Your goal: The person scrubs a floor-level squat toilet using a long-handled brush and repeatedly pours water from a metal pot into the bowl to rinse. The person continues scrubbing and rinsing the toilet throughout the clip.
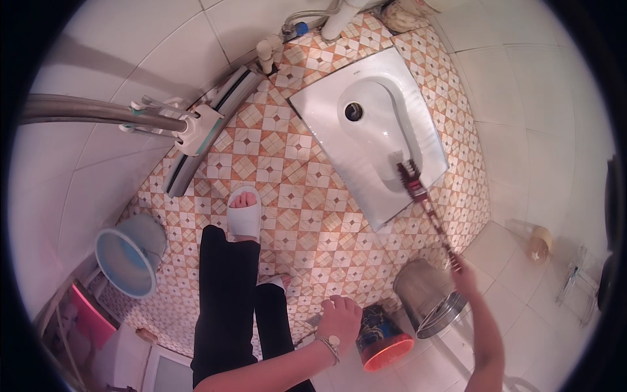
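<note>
My right hand grips the end of a long dark-red toilet brush. The brush's bristled head is over the near end of a white ceramic squat toilet; whether the bristles touch the bowl I cannot tell. A round dark drain hole shows at the bowl's far end. With its fingers loosely bent, my left hand holds nothing and wears a bracelet at the wrist. Beside that hand sits a dark patterned bucket with an orange-red inside.
A metal bin stands by my right forearm. At left are a sponge mop leaning on the wall and a light-blue bucket. Pipes rise behind the toilet. My slippered foot rests on patterned tiles.
</note>
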The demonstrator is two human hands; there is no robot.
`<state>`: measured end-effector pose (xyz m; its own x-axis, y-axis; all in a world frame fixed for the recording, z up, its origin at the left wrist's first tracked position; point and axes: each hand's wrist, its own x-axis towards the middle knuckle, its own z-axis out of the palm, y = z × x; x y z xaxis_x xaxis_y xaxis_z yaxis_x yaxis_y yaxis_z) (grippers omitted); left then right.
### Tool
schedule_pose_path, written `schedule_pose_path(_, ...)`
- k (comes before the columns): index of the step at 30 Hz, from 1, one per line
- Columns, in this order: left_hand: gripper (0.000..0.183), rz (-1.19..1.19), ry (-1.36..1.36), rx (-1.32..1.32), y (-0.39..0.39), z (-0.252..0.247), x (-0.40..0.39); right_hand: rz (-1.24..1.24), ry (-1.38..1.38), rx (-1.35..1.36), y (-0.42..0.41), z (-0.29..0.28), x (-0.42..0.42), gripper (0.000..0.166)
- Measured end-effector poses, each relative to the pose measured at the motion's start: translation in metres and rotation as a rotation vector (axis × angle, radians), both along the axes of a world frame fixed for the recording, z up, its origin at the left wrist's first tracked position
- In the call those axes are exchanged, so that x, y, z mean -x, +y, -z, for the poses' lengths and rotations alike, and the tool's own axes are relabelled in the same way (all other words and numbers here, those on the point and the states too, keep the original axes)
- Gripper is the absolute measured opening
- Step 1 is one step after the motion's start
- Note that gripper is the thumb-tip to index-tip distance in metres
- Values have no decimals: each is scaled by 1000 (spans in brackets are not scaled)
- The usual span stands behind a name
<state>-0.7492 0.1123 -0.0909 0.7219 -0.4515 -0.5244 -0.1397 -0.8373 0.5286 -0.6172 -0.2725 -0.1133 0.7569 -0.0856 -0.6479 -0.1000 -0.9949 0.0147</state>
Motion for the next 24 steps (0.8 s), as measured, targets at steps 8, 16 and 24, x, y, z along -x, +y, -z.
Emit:
schedule_pose_path(8,18,58,-41,9,-11,7,13,376,-89,-202,46,26,100,50)
schedule_pose_path(16,18,99,-34,-28,-12,26,40,1145,-79,-497,129,50,308,29)
schedule_pose_path(24,27,71,-63,-17,-13,40,60,853,-51,-427,213,131,343,45)
